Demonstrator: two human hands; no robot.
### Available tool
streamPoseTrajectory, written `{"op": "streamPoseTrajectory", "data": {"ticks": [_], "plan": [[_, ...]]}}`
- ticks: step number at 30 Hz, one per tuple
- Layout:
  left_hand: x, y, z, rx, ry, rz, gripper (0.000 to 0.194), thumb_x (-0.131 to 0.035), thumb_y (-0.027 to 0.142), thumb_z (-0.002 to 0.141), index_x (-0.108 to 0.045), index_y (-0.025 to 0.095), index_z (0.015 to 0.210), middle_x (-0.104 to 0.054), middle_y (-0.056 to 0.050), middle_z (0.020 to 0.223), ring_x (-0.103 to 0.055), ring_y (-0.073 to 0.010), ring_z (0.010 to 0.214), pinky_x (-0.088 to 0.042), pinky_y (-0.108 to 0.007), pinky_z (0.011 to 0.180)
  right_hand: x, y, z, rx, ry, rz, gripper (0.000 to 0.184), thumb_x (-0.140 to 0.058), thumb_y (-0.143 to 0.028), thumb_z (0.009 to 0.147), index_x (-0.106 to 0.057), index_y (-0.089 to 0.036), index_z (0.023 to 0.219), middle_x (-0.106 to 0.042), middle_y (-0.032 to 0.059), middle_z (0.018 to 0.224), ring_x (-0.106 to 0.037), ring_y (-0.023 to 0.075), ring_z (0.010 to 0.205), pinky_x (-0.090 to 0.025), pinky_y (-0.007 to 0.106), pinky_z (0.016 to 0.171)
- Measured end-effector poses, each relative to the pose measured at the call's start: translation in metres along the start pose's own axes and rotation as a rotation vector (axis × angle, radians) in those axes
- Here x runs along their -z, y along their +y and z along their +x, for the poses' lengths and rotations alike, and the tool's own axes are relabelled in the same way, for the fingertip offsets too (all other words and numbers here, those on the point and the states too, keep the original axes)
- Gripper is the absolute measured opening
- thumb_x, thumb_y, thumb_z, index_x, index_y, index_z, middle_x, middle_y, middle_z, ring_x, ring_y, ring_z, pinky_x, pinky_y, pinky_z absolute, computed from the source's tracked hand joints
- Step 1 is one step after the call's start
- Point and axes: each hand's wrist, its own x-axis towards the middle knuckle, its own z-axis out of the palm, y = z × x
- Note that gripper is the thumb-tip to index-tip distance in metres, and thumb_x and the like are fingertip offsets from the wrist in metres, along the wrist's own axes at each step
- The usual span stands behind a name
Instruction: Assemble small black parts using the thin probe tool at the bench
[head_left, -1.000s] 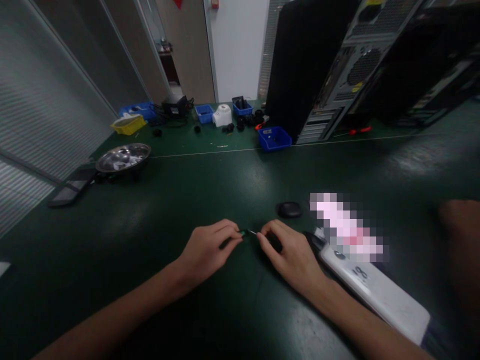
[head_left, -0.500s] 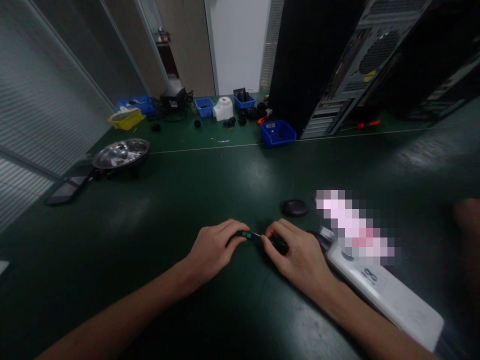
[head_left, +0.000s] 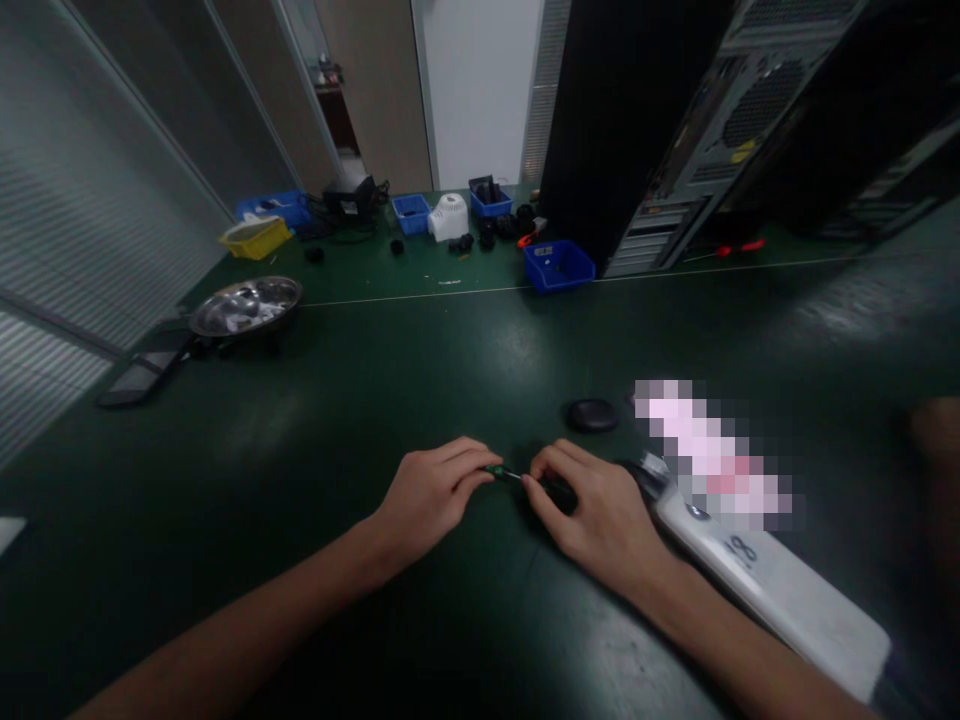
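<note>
My left hand [head_left: 435, 490] is closed, pinching a small dark piece with a green, circuit-board-like part [head_left: 496, 470] between thumb and fingertips. A thin silvery sliver [head_left: 513, 476] bridges the short gap between that piece and my right fingertips. My right hand [head_left: 589, 500] is also closed, its fingers curled around a black object [head_left: 559, 491] that is mostly hidden, so its kind does not show. Both hands are held close together over the dark green table [head_left: 360, 400]. Just beyond my right hand lies a black, mouse-like oval object [head_left: 592, 415].
A long white device [head_left: 780, 580] marked 18 lies beside my right forearm, with a pixelated pink object [head_left: 709, 450] behind it. Further off are a metal bowl [head_left: 247, 306], a blue bin [head_left: 559, 267], a yellow basket [head_left: 256, 238] and a computer case [head_left: 675, 190]. Someone's blurred arm [head_left: 937, 450] shows at right.
The small green piece in my left fingers has turned slightly and looks narrower. My hands have kept almost the same place, and the whole view has shifted very little.
</note>
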Motion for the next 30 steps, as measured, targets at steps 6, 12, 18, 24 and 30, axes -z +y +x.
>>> {"op": "streamPoseTrajectory", "data": {"ticks": [6, 12, 18, 24, 30], "plan": [[0.0005, -0.0035, -0.0004, -0.073, -0.049, -0.042, 0.028, -0.055, 0.027, 0.102, -0.070, 0.025, 0.125, -0.072, 0.000, 0.119, -0.068, -0.0120, 0.103, -0.055, -0.026, 0.091, -0.0005, -0.0020, -0.0005, 0.025, -0.023, 0.047, 0.018, -0.051, -0.034, 0.101, -0.061, -0.023, 0.092, -0.063, 0.0004, 0.092, -0.061, 0.0150, 0.074, -0.043, 0.029, 0.070], [0.0004, -0.0022, -0.0008, -0.093, -0.040, -0.009, 0.030, -0.054, 0.026, 0.102, -0.070, 0.025, 0.128, -0.072, -0.002, 0.118, -0.069, -0.0129, 0.098, -0.056, -0.027, 0.086, -0.0009, -0.0016, 0.0005, 0.040, -0.037, 0.046, 0.018, -0.051, -0.034, 0.102, -0.062, -0.023, 0.092, -0.063, 0.0010, 0.092, -0.060, 0.0146, 0.073, -0.044, 0.029, 0.069], [0.0033, -0.0002, 0.0016, -0.065, -0.023, -0.132, 0.029, -0.056, 0.027, 0.101, -0.071, 0.025, 0.126, -0.072, -0.002, 0.118, -0.069, -0.0127, 0.102, -0.057, -0.027, 0.088, 0.0012, -0.0023, 0.0018, 0.041, 0.000, 0.156, 0.016, -0.054, -0.030, 0.101, -0.060, -0.021, 0.089, -0.064, 0.0018, 0.088, -0.060, 0.0148, 0.074, -0.045, 0.028, 0.069], [0.0025, -0.0043, -0.0027, -0.122, -0.093, 0.057, 0.033, -0.052, 0.025, 0.103, -0.067, 0.028, 0.132, -0.070, -0.003, 0.120, -0.067, -0.0124, 0.092, -0.055, -0.027, 0.078, 0.0031, -0.0032, 0.0020, 0.070, -0.060, 0.079, 0.016, -0.052, -0.029, 0.101, -0.062, -0.021, 0.090, -0.063, 0.0021, 0.091, -0.059, 0.0140, 0.071, -0.044, 0.027, 0.065], [0.0055, 0.0002, -0.0015, -0.087, 0.000, -0.125, 0.029, -0.059, 0.025, 0.100, -0.071, 0.026, 0.125, -0.070, -0.003, 0.115, -0.067, -0.0106, 0.094, -0.054, -0.022, 0.079, 0.0071, -0.0043, 0.0049, 0.053, -0.035, 0.278, 0.016, -0.056, -0.028, 0.100, -0.060, -0.021, 0.086, -0.062, -0.0001, 0.083, -0.060, 0.0140, 0.075, -0.043, 0.027, 0.068]]}}
